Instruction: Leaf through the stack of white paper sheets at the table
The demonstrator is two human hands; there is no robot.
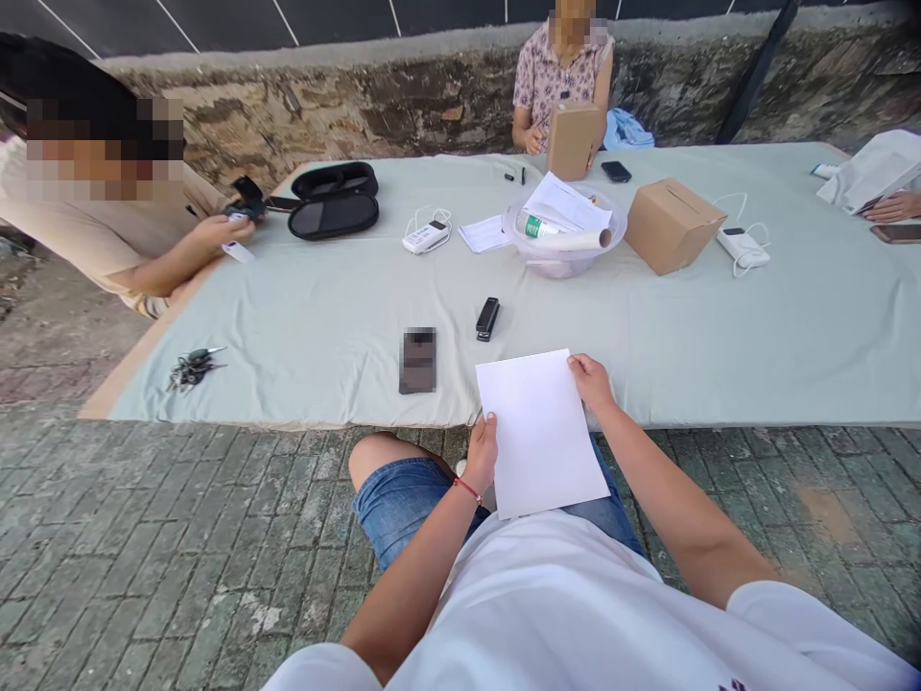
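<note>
While held over the lap at the near edge of the table [755, 336], sheet of paper [539, 432] pinched by left hand [481, 453] at left edge and right hand [591, 382] at far right corner, long axis running away from body, phone [418, 360] just beyond to left.

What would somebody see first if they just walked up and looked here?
First, the blank white sheet of paper in the middle foreground, held by the left hand at its left edge and the right hand at its top right corner. Behind it stretches a long table under a pale cloth, with a clear plastic bowl of papers at its middle and a brown cardboard box just right of that.
</note>
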